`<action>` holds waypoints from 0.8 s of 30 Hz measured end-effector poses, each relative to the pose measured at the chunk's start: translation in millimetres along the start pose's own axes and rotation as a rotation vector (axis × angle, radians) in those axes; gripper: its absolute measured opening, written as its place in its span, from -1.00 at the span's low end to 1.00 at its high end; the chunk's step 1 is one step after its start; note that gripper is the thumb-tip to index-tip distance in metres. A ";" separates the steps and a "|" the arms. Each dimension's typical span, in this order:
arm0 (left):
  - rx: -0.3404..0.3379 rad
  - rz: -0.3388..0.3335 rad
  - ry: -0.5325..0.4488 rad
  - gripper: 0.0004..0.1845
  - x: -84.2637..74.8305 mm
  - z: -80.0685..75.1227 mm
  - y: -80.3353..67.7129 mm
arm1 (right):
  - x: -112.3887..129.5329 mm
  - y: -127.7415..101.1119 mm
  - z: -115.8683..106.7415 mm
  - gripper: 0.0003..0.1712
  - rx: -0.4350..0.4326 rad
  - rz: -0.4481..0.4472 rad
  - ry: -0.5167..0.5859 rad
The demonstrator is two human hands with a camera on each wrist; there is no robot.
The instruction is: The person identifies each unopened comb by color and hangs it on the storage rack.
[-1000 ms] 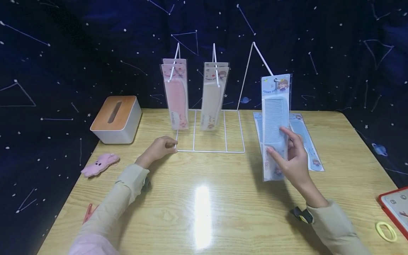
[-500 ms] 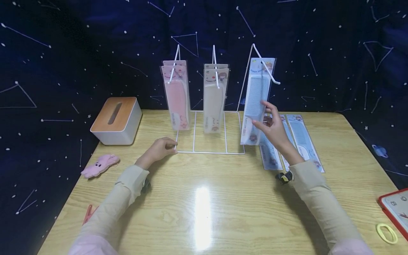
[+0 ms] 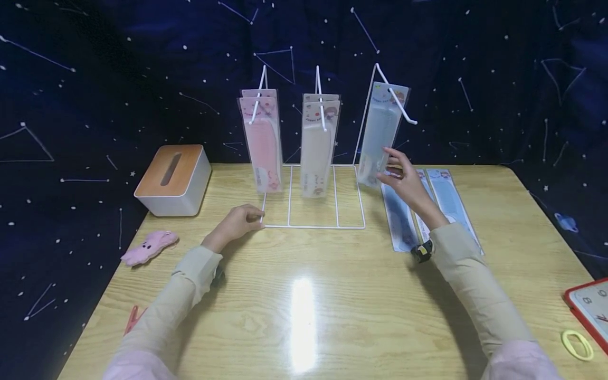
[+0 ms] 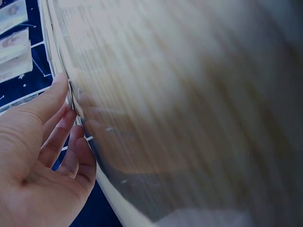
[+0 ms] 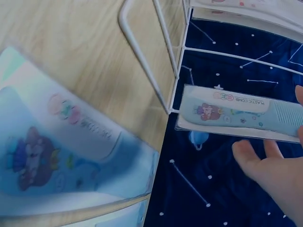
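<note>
Blue comb packet (image 3: pixel 380 137) hangs, touching right hand's (image 3: pixel 404 182) fingers (image 3: pixel 390 154).

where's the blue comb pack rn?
In the head view, the blue comb pack hangs on the rightmost hook of the white wire rack, right of the cream pack, with the right hand at its lower end.

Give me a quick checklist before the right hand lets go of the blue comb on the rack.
1. Blue comb threaded on the right hook: ok, it sits on the peg, behind the tip.
2. Right hand touching the comb pack's lower end: ok, fingers straight, not gripping.
3. Left hand steadying the rack at its front left corner: ok.
4. Pink comb and white comb hanging on their own hooks: ok.
5. Comb hanging straight: not ok, it tilts.
6. More blue combs lying on the table beside the rack: ok.
</note>
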State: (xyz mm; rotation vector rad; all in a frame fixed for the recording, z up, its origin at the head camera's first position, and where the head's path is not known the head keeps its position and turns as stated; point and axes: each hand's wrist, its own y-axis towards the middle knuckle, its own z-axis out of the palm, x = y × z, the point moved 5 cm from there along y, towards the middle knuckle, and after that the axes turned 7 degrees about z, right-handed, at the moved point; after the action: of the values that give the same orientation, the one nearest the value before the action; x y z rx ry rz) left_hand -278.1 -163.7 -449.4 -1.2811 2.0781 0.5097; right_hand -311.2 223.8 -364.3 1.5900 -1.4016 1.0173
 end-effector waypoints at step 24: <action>-0.014 0.020 -0.049 -0.59 3.0 1.7 0.8 | -97.1 -50.2 -113.6 -0.23 -0.188 0.464 -0.425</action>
State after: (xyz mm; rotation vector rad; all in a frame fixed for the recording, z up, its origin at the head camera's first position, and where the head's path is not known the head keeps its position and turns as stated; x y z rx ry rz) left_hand -279.2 -164.2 -452.8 -1.2445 2.0517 0.5596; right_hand -277.2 370.0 -412.2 1.4220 -2.1618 0.7884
